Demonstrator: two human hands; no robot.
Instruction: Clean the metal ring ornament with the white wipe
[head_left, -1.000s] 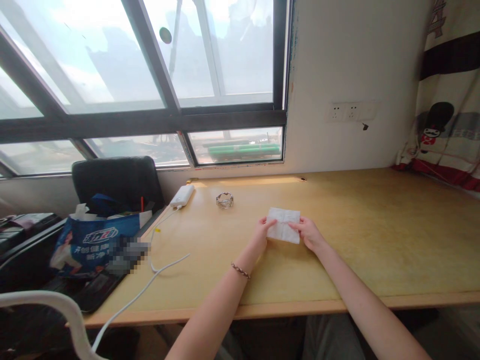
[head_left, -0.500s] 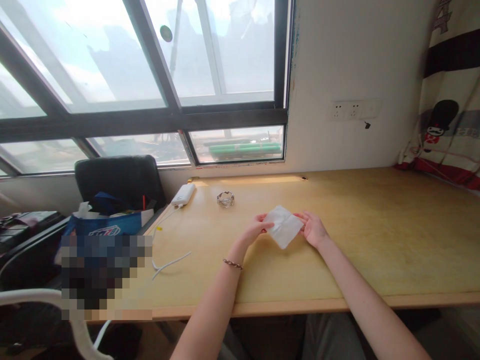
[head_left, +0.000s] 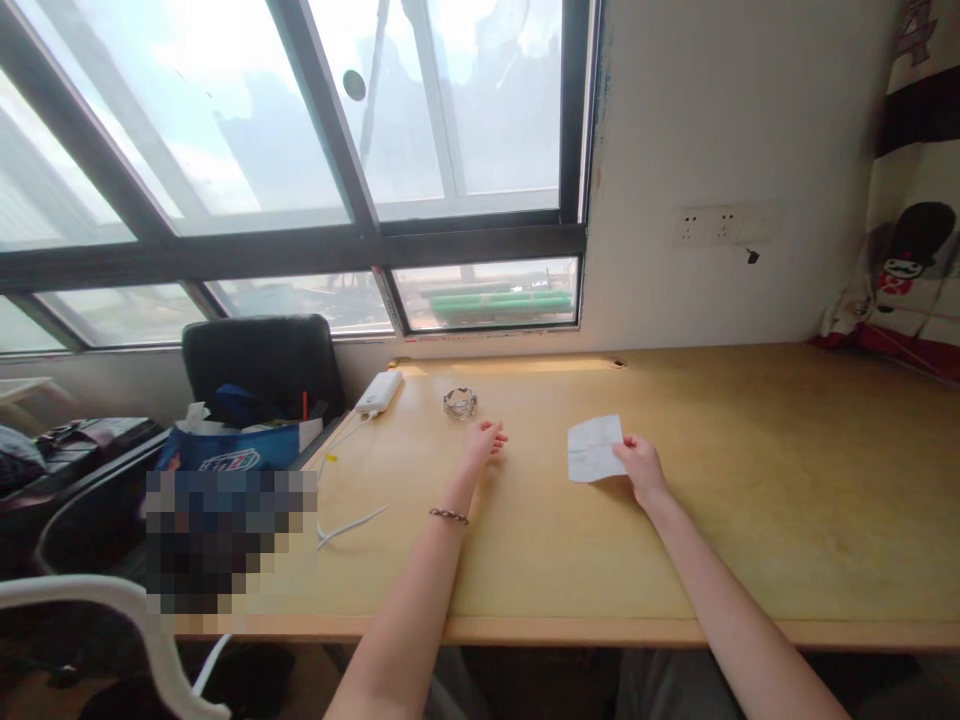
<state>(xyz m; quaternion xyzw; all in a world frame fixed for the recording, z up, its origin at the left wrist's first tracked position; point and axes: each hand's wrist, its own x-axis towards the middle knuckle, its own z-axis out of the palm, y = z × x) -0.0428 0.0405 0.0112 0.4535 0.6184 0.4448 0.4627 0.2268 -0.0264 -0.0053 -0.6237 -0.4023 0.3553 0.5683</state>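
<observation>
My right hand [head_left: 643, 468] pinches the right edge of a creased white square sheet [head_left: 595, 449] between thumb and fingers. The sheet hangs just above the table, and I cannot tell if it is paper or thin cloth. Well to the left, my left hand [head_left: 486, 445] is empty, its fingers loosely bent and apart. Just beyond that hand stands a silver openwork bracelet [head_left: 460, 403], ring-shaped, which it does not touch. A braided bracelet [head_left: 449, 516] circles my left wrist.
On the wooden table [head_left: 787, 500], a white power bank [head_left: 379, 393] lies at the left edge with a white cable [head_left: 352, 526]. Beyond that edge are a black chair [head_left: 262, 360] and a blue bag [head_left: 247, 446]. A window and a wall socket [head_left: 707, 226] are behind.
My left hand has let go of the white sheet and moved left towards the silver bracelet. The right hand alone holds the sheet, now turned and a little further right. The view has shifted slightly.
</observation>
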